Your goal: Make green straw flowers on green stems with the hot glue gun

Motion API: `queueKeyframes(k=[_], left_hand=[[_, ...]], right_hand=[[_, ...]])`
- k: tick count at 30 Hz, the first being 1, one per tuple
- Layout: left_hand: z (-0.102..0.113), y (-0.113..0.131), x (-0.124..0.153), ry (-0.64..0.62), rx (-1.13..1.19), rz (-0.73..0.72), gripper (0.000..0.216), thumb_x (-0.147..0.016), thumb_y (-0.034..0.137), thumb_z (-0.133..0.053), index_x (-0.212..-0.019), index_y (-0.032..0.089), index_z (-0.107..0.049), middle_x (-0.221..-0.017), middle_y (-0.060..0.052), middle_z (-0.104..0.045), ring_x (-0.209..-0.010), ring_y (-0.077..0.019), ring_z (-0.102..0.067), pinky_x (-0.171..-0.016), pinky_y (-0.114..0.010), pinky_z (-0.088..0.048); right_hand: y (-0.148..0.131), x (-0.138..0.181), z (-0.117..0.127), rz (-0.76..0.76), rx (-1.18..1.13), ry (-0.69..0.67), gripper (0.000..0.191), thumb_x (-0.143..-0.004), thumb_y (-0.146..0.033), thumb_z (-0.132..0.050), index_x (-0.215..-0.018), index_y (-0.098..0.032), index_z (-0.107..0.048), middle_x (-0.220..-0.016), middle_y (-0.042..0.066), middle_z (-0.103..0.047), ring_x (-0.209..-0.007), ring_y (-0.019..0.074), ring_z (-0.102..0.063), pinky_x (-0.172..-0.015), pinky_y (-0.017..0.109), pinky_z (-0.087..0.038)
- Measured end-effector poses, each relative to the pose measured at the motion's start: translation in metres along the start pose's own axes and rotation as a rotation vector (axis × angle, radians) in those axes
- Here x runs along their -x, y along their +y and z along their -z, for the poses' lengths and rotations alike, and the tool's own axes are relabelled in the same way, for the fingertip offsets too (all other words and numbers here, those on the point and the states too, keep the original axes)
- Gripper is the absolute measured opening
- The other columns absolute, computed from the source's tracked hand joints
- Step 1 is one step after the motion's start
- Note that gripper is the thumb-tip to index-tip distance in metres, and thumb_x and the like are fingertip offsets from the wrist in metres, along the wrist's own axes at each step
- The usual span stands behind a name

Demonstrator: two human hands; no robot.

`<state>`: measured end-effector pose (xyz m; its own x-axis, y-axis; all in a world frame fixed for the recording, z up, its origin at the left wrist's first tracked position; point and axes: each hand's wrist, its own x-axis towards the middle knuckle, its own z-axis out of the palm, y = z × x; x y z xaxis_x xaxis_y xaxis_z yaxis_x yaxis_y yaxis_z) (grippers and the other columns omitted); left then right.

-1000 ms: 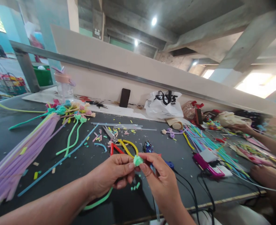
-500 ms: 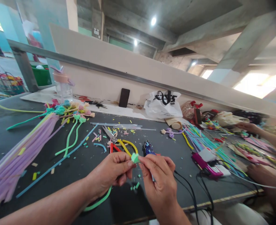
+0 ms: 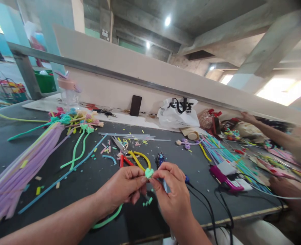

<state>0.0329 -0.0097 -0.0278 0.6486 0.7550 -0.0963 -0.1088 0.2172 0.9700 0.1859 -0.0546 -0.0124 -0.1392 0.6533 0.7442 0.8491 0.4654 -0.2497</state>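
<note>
A small mint-green flower-like piece of soft cord is pinched between my two hands. My left hand grips its left side between thumb and fingers, and a length of green cord trails below that hand. With thumb and fingertips, my right hand pinches the flower's right side. Behind the right hand lies a blue corded tool, perhaps a glue gun, mostly hidden. Scissors with yellow handles rest just beyond the flower, beside a red-handled tool.
Purple cords with finished flowers lie left, near a long blue cord. Clear sticks and cut scraps lie ahead. A phone and white bag stand behind. Right are a magenta device, black cables and a co-worker's arm.
The green flower has turned slightly, showing more rounded petals, and my right fingers have shifted on it. The co-worker's arm has reached farther up and back.
</note>
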Motion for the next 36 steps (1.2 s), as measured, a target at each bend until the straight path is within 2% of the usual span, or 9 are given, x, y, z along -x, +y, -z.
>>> queueKeyframes(k=[4,12,19,23,26,30,36], left_hand=[[0.001,-0.002,-0.001,-0.008,0.023,-0.013,0.029,-0.079,0.040,-0.054,-0.067,0.013,-0.054,-0.054,0.003,-0.053,-0.033,-0.0016,-0.038,-0.031,-0.014,-0.017],[-0.003,-0.011,-0.002,0.087,0.047,0.013,0.030,-0.077,0.041,-0.055,-0.063,0.015,-0.050,-0.051,0.003,-0.053,-0.030,-0.0019,-0.037,-0.031,-0.014,-0.018],[-0.004,-0.009,0.000,0.103,0.067,0.003,0.030,-0.075,0.041,-0.057,-0.061,0.016,-0.050,-0.048,0.004,-0.052,-0.030,-0.0023,-0.038,-0.031,-0.014,-0.018],[-0.003,-0.005,0.000,0.112,0.098,-0.026,0.031,-0.075,0.042,-0.058,-0.062,0.015,-0.051,-0.048,0.005,-0.051,-0.031,-0.0022,-0.038,-0.032,-0.014,-0.018],[-0.001,-0.003,0.000,0.114,0.135,-0.031,0.030,-0.076,0.040,-0.059,-0.063,0.014,-0.052,-0.051,0.004,-0.053,-0.033,-0.0020,-0.039,-0.032,-0.014,-0.018],[0.002,-0.005,0.000,0.119,0.172,-0.046,0.031,-0.077,0.041,-0.059,-0.062,0.014,-0.053,-0.050,0.004,-0.051,-0.034,-0.0025,-0.039,-0.033,-0.014,-0.018],[0.004,-0.002,-0.001,0.155,0.208,-0.040,0.032,-0.076,0.041,-0.060,-0.060,0.014,-0.052,-0.046,0.004,-0.049,-0.033,-0.0024,-0.036,-0.032,-0.014,-0.017]], right_hand=[[-0.002,0.002,-0.001,0.026,0.009,0.049,0.007,-0.081,-0.013,-0.057,-0.079,-0.019,-0.059,-0.084,0.001,-0.053,-0.080,0.0152,-0.052,-0.074,0.032,-0.032],[-0.007,0.006,-0.008,0.064,0.017,0.148,0.012,-0.083,-0.011,-0.055,-0.074,-0.018,-0.059,-0.081,0.001,-0.053,-0.075,0.0141,-0.049,-0.075,0.034,-0.032],[-0.008,0.008,-0.009,-0.061,-0.096,0.086,0.011,-0.082,-0.015,-0.054,-0.073,-0.019,-0.057,-0.082,0.002,-0.053,-0.078,0.0157,-0.052,-0.072,0.031,-0.041],[-0.005,0.008,-0.003,-0.126,-0.114,0.101,0.008,-0.084,-0.019,-0.054,-0.088,-0.020,-0.060,-0.093,0.004,-0.056,-0.086,0.0172,-0.054,-0.071,0.029,-0.045],[-0.003,0.010,-0.002,-0.070,-0.004,0.142,0.018,-0.087,-0.016,-0.048,-0.099,-0.020,-0.060,-0.100,0.006,-0.056,-0.092,0.0180,-0.054,-0.078,0.032,-0.042],[-0.005,0.016,-0.006,0.056,0.134,0.087,0.029,-0.086,-0.010,-0.047,-0.112,-0.018,-0.057,-0.108,0.009,-0.057,-0.098,0.0194,-0.054,-0.085,0.037,-0.035],[-0.012,0.020,-0.013,0.129,0.188,0.074,0.030,-0.087,-0.008,-0.045,-0.114,-0.015,-0.056,-0.112,0.011,-0.057,-0.099,0.0200,-0.054,-0.084,0.038,-0.033]])
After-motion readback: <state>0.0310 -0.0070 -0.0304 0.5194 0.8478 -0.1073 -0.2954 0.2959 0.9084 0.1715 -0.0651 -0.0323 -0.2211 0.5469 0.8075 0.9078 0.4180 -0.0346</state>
